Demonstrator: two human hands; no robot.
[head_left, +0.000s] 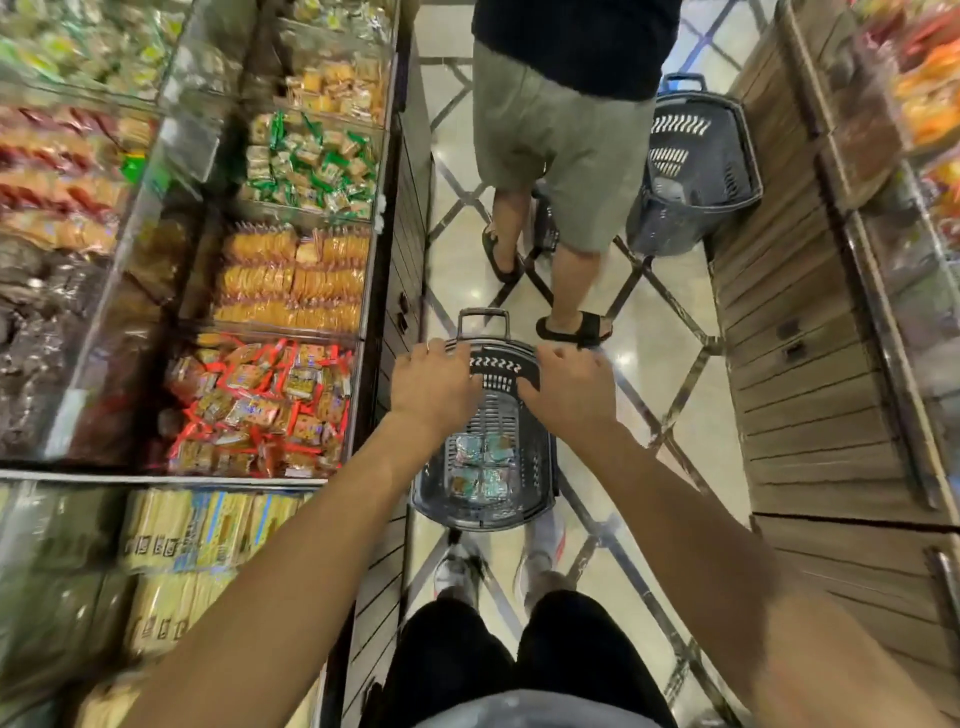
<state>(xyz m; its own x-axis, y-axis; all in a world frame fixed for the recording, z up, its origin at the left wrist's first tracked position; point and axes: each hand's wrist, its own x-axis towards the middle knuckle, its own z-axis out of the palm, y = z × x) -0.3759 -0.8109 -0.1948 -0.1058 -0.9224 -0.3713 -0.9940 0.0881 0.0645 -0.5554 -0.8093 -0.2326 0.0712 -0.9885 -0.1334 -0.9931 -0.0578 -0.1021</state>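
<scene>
A dark grey shopping basket (540, 467) stands on the aisle floor in front of my feet. A few small snack packets (480, 470) lie in its bottom. My left hand (434, 387) grips the far rim of the basket on the left side. On the right side of that rim my right hand (571, 387) holds on with curled fingers. A pull handle (482, 317) sticks up just beyond my hands.
A person in grey shorts (556, 156) stands close ahead with a second dark basket (698, 161) beside them. Glass-fronted bins of wrapped snacks (270, 405) line the left. A wooden display counter (810, 374) runs along the right, so the tiled aisle (660, 353) is narrow.
</scene>
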